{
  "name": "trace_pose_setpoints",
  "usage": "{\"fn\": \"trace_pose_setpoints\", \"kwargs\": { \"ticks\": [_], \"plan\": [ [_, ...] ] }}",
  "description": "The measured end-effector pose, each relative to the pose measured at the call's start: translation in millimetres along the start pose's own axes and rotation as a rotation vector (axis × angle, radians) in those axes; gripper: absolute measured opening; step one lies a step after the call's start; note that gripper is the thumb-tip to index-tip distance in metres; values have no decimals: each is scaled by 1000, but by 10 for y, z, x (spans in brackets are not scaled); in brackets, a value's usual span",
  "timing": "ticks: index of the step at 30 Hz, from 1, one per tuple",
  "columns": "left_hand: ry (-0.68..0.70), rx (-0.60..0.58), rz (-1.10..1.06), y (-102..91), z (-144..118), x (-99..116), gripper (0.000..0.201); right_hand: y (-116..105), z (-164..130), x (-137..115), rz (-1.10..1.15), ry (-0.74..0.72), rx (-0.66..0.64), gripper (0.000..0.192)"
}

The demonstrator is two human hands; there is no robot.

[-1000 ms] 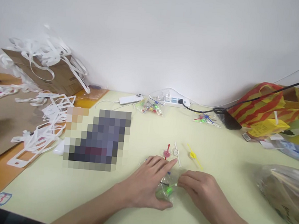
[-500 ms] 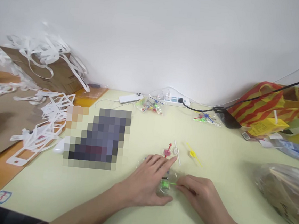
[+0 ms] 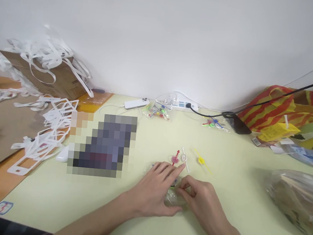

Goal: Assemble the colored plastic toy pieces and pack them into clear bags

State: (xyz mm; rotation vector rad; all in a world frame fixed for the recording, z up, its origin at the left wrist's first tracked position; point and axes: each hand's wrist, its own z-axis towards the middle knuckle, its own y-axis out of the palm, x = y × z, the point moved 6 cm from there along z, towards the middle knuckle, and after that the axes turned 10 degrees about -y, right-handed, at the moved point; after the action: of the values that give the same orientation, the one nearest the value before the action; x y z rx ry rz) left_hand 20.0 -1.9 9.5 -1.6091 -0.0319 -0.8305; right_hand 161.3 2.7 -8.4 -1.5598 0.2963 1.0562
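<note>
My left hand [image 3: 154,190] lies flat on a small clear plastic bag [image 3: 171,197] of little toy parts on the pale yellow table [image 3: 126,210], pinning it down. My right hand [image 3: 198,200] touches the bag from the right, its fingertips pinched at the bag's opening; what they grip is hidden. Just beyond my fingers lie three small spinner pieces on sticks: a red one [image 3: 175,158], a white one [image 3: 184,158] and a yellow one [image 3: 201,160].
White paper cut-out strips [image 3: 48,130] and brown cardboard [image 3: 4,133] cover the left. A phone [image 3: 136,103], power strip [image 3: 180,104] and two bags of coloured parts [image 3: 157,111] sit by the wall. A striped bag [image 3: 283,106] and a plastic sack [image 3: 297,199] stand right.
My right hand has moved left and closed in on the bag; the green piece seen between my hands is now covered by its fingers. My left hand has stayed put.
</note>
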Motion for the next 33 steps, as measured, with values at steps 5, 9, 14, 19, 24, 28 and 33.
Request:
{"fn": "trace_pose_setpoints", "kwargs": {
  "ticks": [5, 9, 14, 19, 24, 28, 33],
  "plan": [
    [-9, 0, -5, 19, 6, -8, 98, 128, -36, 39, 308, 128, -54, 12],
    [-7, -4, -19, 30, 8, -1, 95, 224, -10, -70, 395, 111, 14, 10],
    [-37, -19, -24, 38, 20, -48, 102, 285, 81, -238, 470, 84, 2, 15],
    [-20, 12, 0, 48, 27, -50, 99, 236, 46, -198, 827, 192, 2, 27],
    [-16, 12, 14, 50, 25, -48, 101, 157, -61, -40, 883, 353, -26, 47],
    [-26, 18, 4, 32, 25, -59, 105, 1, -95, 36, 709, 338, 17, 43],
    [-44, 7, -8, 34, 23, -60, 110, -21, -93, -59, 603, 241, -39, 38]
  ]
}}
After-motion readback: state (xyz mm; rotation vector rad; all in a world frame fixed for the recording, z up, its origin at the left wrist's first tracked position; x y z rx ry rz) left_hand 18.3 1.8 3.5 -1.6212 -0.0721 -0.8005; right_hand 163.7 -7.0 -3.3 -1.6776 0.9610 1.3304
